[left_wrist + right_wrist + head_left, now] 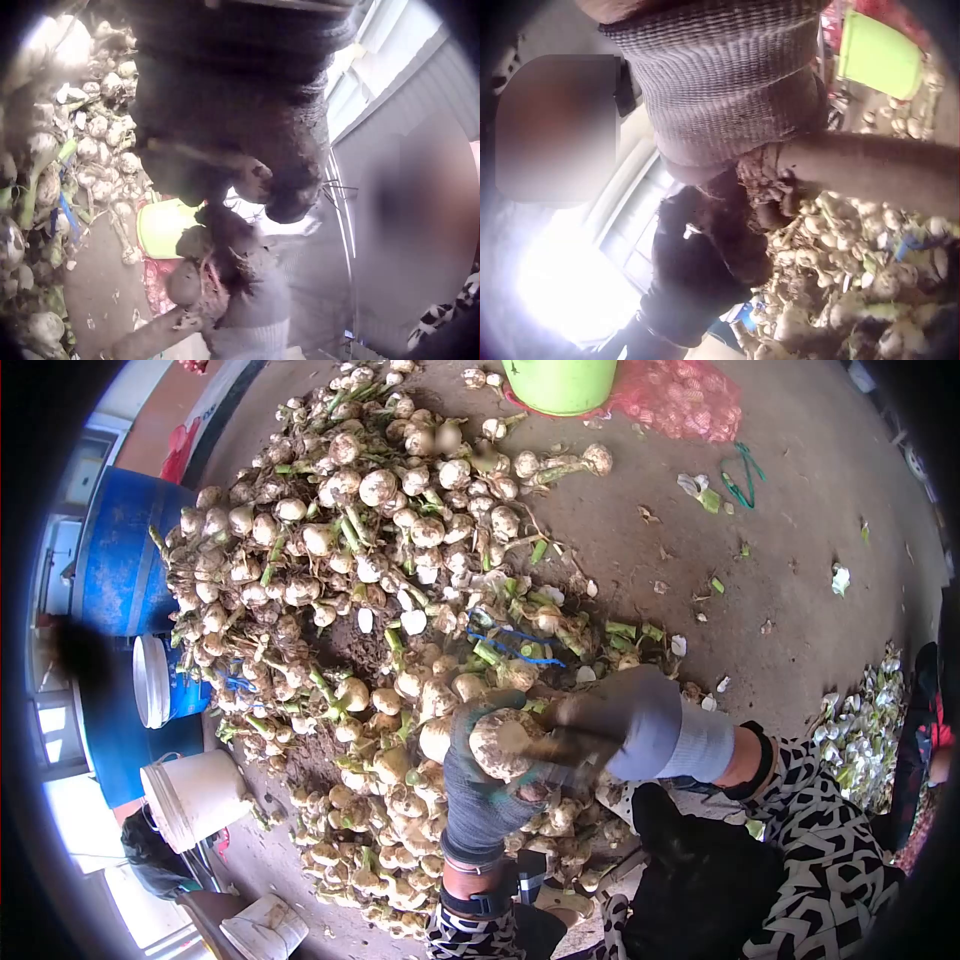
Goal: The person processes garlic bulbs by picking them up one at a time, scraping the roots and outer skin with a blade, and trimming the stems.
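A dirty whitish garlic bulb (503, 743) is held above a big heap of garlic bulbs (340, 560) on the ground. My left hand (480, 785), in a dark glove, curls around the bulb from below. My right hand (610, 725), in a grey knitted glove, grips the same bulb from the right, at its soil-caked, rooty end. In the left wrist view the dark glove (232, 112) fills the top, with the grey glove (251, 307) and tangled roots (221, 259) beneath. From the right wrist, the grey glove (727, 90) is nearest and the dark glove (705, 255) lies beyond it.
A green bucket (560, 382) and a red mesh sack (680, 400) stand at the far side. A blue barrel (120, 560) and two white buckets (195, 795) are on the left. Cut skins and stems (865, 720) are piled at the right. Blue string (520, 645) lies on the heap.
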A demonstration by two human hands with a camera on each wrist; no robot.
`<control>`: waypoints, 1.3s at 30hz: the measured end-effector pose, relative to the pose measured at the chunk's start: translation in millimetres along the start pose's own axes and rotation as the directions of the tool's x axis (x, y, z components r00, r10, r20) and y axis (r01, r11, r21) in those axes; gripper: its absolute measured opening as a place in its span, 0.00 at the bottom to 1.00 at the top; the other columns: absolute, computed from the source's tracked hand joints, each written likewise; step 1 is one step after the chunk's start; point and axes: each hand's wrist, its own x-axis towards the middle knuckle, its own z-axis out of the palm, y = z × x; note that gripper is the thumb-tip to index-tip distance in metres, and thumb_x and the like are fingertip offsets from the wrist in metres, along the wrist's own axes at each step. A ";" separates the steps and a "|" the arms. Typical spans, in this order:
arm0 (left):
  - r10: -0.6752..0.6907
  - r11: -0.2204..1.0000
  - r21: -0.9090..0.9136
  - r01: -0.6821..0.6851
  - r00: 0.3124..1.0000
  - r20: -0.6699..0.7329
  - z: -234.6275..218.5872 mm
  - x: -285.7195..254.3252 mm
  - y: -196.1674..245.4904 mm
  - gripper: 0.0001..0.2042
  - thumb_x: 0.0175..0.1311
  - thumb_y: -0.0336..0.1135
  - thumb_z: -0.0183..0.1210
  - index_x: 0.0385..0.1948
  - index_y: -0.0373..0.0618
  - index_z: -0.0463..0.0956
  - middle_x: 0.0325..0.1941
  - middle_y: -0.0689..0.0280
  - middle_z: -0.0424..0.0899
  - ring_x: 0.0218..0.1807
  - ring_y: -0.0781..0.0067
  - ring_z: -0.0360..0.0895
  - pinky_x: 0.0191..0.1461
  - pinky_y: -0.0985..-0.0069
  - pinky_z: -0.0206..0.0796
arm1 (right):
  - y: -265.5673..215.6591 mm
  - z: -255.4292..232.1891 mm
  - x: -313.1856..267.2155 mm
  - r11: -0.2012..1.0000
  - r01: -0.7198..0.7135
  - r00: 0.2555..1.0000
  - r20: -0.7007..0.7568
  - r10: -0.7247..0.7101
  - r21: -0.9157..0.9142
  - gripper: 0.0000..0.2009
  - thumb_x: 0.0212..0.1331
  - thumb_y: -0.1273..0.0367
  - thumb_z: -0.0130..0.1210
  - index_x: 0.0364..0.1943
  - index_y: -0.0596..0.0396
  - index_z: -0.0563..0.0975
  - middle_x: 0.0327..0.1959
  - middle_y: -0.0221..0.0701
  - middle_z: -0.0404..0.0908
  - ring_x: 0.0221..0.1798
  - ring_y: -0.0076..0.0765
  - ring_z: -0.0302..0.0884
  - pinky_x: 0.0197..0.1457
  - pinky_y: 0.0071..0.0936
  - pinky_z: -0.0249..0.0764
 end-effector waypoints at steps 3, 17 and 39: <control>-0.090 0.984 -0.147 0.097 0.995 0.051 -4.1 -4.3 1.9 0.33 0.40 0.37 0.75 0.51 0.40 0.69 0.45 0.60 0.80 0.44 0.68 0.79 0.50 0.73 0.71 | -11.0 0.1 5.0 0.828 0.243 0.968 0.069 -0.242 -0.506 0.09 0.51 0.61 0.60 0.33 0.47 0.79 0.20 0.31 0.77 0.24 0.39 0.80 0.25 0.36 0.74; -0.470 0.691 -0.551 0.469 0.870 0.150 18.6 -24.9 4.2 0.33 0.49 0.38 0.72 0.56 0.40 0.64 0.44 0.64 0.77 0.42 0.71 0.78 0.42 0.75 0.74 | 66.2 20.8 -8.4 0.900 -0.425 0.904 0.097 0.417 0.092 0.08 0.55 0.74 0.54 0.37 0.52 0.82 0.32 0.39 0.85 0.32 0.35 0.83 0.38 0.31 0.78; -0.166 0.984 0.098 0.146 0.955 0.246 -77.0 3.8 5.4 0.15 0.49 0.32 0.66 0.40 0.45 0.80 0.44 0.60 0.82 0.50 0.66 0.76 0.51 0.67 0.69 | 148.0 -19.8 91.9 0.714 -0.521 0.823 -0.055 0.565 -0.468 0.15 0.55 0.61 0.53 0.45 0.50 0.80 0.36 0.43 0.83 0.40 0.50 0.83 0.47 0.42 0.77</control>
